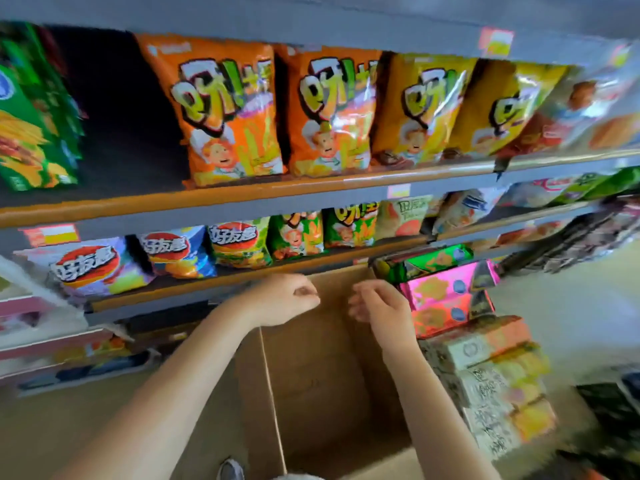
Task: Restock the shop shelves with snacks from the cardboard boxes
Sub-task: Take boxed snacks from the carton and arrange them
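An open brown cardboard box (322,386) stands on the floor below me, and its inside looks bare. My left hand (285,299) hovers over the box's far edge with loosely curled fingers and holds nothing. My right hand (379,304) hangs beside it, also loosely curled and holding nothing. On the upper shelf (242,194) stand orange snack bags (221,112) and yellow snack bags (422,109). A dark gap (117,109) lies left of the orange bags. The lower shelf (221,280) holds smaller chip bags (173,252).
Green bags (31,112) stand at the upper shelf's far left. Pink and green packs (446,292) and stacked packets (491,386) pile up right of the box. More goods sit on low shelves at the left (52,344). Pale floor (571,306) lies at the right.
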